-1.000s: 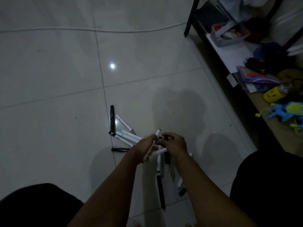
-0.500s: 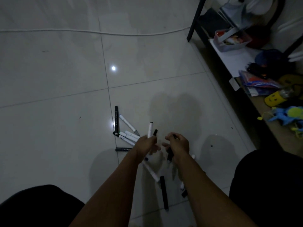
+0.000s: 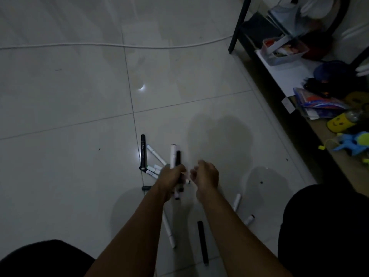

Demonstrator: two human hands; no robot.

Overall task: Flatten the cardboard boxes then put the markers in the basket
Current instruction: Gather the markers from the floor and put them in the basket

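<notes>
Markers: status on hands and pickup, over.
Left hand grips a marker bundle. Right hand curled, holding nothing visible. More markers on the floor, one black marker between the forearms. No basket in view.

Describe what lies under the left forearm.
Under the left forearm a white marker lies on the tiled floor, its lower part showing; its upper end is covered.

Dim, underexposed view, grey-blue cast. Small bright glare spot (image 3: 141, 88) on glossy floor tiles (image 3: 69, 92) toward 12 o'clock; second faint glint beside black marker (image 3: 143, 150). Soft broad shadow (image 3: 217, 134) on floor toward 1 o'clock of hands. Right hand (image 3: 206, 175) motion-blurred. Shelf clutter (image 3: 323, 100) at 2 o'clock murky. Cable (image 3: 111, 45) bows: wide-angle distortion. Corners at 5 and 7 o'clock near black.
</notes>
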